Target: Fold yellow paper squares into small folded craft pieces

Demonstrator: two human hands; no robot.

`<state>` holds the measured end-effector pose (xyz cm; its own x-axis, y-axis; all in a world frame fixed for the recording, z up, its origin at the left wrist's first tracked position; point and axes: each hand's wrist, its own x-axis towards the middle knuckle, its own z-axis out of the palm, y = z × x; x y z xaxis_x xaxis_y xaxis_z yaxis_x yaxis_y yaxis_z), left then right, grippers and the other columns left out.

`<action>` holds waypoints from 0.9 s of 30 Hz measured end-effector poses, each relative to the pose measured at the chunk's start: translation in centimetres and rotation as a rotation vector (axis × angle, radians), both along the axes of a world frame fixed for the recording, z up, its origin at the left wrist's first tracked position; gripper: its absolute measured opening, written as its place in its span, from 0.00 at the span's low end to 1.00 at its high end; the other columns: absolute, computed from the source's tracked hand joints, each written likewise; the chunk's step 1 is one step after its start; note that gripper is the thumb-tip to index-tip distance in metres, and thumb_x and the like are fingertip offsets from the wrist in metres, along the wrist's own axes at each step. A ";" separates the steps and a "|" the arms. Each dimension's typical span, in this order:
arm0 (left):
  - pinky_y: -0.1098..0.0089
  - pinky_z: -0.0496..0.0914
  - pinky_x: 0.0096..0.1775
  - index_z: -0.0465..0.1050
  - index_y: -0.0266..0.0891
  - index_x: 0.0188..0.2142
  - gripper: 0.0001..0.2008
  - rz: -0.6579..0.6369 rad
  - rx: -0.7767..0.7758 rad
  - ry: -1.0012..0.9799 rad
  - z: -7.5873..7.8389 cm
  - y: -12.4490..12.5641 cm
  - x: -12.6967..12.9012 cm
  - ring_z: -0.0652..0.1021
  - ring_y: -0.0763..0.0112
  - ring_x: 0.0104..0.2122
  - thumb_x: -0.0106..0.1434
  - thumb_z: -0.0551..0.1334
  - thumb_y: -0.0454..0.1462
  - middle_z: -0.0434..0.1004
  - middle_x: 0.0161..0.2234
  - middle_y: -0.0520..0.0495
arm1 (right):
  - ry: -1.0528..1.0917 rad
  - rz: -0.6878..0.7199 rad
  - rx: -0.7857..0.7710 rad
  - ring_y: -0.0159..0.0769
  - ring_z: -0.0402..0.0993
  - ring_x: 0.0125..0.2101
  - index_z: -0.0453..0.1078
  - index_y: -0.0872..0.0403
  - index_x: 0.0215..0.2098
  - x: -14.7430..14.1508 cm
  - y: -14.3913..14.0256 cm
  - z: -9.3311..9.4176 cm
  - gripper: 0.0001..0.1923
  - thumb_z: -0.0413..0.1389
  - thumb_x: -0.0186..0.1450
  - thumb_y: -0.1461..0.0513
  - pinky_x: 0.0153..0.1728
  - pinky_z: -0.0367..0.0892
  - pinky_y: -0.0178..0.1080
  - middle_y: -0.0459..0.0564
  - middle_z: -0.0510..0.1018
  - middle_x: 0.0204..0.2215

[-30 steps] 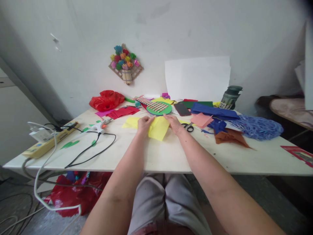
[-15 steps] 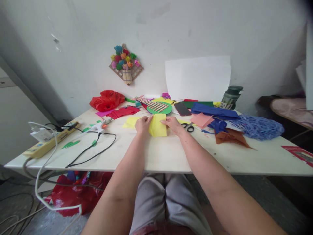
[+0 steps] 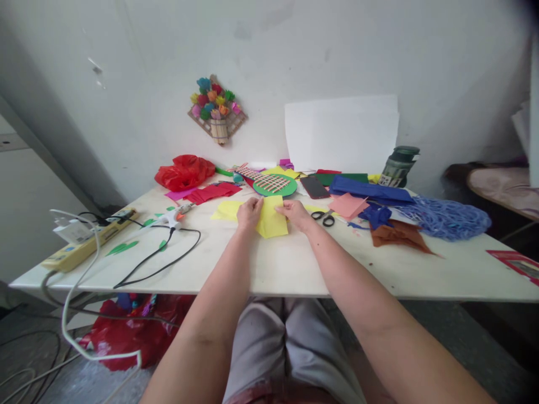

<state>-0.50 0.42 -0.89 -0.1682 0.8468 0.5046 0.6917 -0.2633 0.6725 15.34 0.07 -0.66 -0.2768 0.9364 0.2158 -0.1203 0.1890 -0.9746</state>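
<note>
Both hands meet over a yellow paper sheet (image 3: 273, 222) lying on the white table (image 3: 295, 264), just in front of a green woven disc (image 3: 274, 184). The left hand (image 3: 249, 213) pinches the sheet's left edge; the right hand (image 3: 295, 213) grips its upper right edge, fingers curled on the paper. The step in hand appears to be folding; the next move would likely call for aligning the edges and pressing a crease flat. Scissors (image 3: 323, 217) lie just right of the right hand. The fingertips' exact contact, any crease line, and a second yellow piece (image 3: 225, 210) partly behind the left hand are hard to make out.
</note>
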 end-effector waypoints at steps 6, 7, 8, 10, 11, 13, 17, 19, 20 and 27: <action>0.75 0.55 0.24 0.69 0.39 0.25 0.13 -0.040 0.025 -0.090 -0.6 0.7 -0.2 0.66 0.74 0.23 0.53 0.53 0.45 0.67 0.20 0.51 | 0.001 -0.065 0.050 0.36 0.72 0.28 0.70 0.59 0.32 -0.2 0.2 -0.1 0.16 0.59 0.46 0.59 0.34 0.67 0.40 0.48 0.76 0.24; 0.75 0.56 0.24 0.69 0.38 0.24 0.13 -0.040 0.024 -0.115 -0.5 0.7 -0.1 0.66 0.74 0.23 0.53 0.53 0.45 0.67 0.20 0.51 | 0.002 -0.051 0.052 0.36 0.73 0.28 0.70 0.59 0.32 -0.2 0.1 -0.1 0.16 0.59 0.46 0.58 0.34 0.67 0.40 0.48 0.76 0.24; 0.75 0.56 0.24 0.69 0.38 0.24 0.13 -0.040 0.023 -0.141 -0.5 0.7 -0.1 0.66 0.74 0.23 0.53 0.53 0.44 0.67 0.19 0.51 | 0.006 -0.031 0.049 0.36 0.73 0.28 0.70 0.58 0.33 -0.3 0.1 -0.1 0.17 0.59 0.47 0.58 0.34 0.67 0.40 0.48 0.76 0.25; 0.76 0.56 0.24 0.68 0.38 0.23 0.12 -0.042 0.019 -0.187 -0.4 0.6 -0.1 0.66 0.74 0.23 0.52 0.54 0.43 0.66 0.18 0.51 | 0.015 0.010 0.028 0.36 0.73 0.27 0.70 0.58 0.35 -0.4 0.0 -0.2 0.17 0.59 0.47 0.58 0.32 0.67 0.40 0.47 0.76 0.25; 0.76 0.56 0.24 0.68 0.37 0.23 0.11 -0.044 0.018 -0.207 -0.3 0.6 0.0 0.66 0.74 0.23 0.52 0.54 0.43 0.66 0.18 0.52 | 0.019 0.019 0.015 0.36 0.73 0.27 0.70 0.57 0.35 -0.5 0.0 -0.2 0.18 0.58 0.48 0.58 0.32 0.67 0.40 0.47 0.76 0.25; 0.76 0.56 0.24 0.68 0.37 0.22 0.11 -0.050 0.018 -0.241 -0.4 0.6 0.0 0.66 0.75 0.22 0.52 0.54 0.42 0.65 0.18 0.52 | 0.020 0.012 -0.001 0.36 0.73 0.26 0.70 0.57 0.36 -0.6 -0.1 -0.2 0.18 0.58 0.48 0.58 0.30 0.68 0.40 0.47 0.76 0.24; 0.76 0.56 0.22 0.67 0.37 0.21 0.12 -0.067 0.018 -0.295 -0.7 0.8 0.1 0.64 0.76 0.21 0.51 0.54 0.43 0.65 0.18 0.52 | 0.014 -0.005 0.021 0.37 0.73 0.28 0.70 0.56 0.39 -0.7 -0.4 0.0 0.19 0.57 0.48 0.58 0.31 0.67 0.39 0.47 0.76 0.26; 0.77 0.56 0.22 0.67 0.37 0.22 0.12 -0.076 0.012 -0.323 -0.8 0.9 0.1 0.64 0.77 0.20 0.51 0.54 0.43 0.64 0.17 0.53 | 0.016 -0.004 0.033 0.38 0.73 0.30 0.70 0.56 0.39 -0.8 -0.6 0.2 0.20 0.57 0.49 0.58 0.32 0.67 0.40 0.47 0.76 0.27; 0.77 0.56 0.22 0.67 0.37 0.22 0.12 -0.084 0.008 -0.339 -0.8 1.0 0.2 0.64 0.77 0.20 0.51 0.55 0.43 0.64 0.17 0.53 | 0.018 -0.004 0.038 0.38 0.73 0.31 0.70 0.56 0.40 -0.8 -0.7 0.3 0.20 0.57 0.49 0.58 0.33 0.67 0.40 0.47 0.77 0.28; 0.77 0.58 0.21 0.66 0.35 0.22 0.12 -0.164 -0.056 -0.494 -0.5 0.7 0.4 0.64 0.78 0.19 0.50 0.56 0.43 0.64 0.18 0.53 | 0.006 -0.057 0.111 0.39 0.71 0.36 0.71 0.56 0.40 -0.7 -0.5 0.2 0.21 0.57 0.49 0.57 0.37 0.66 0.41 0.48 0.77 0.32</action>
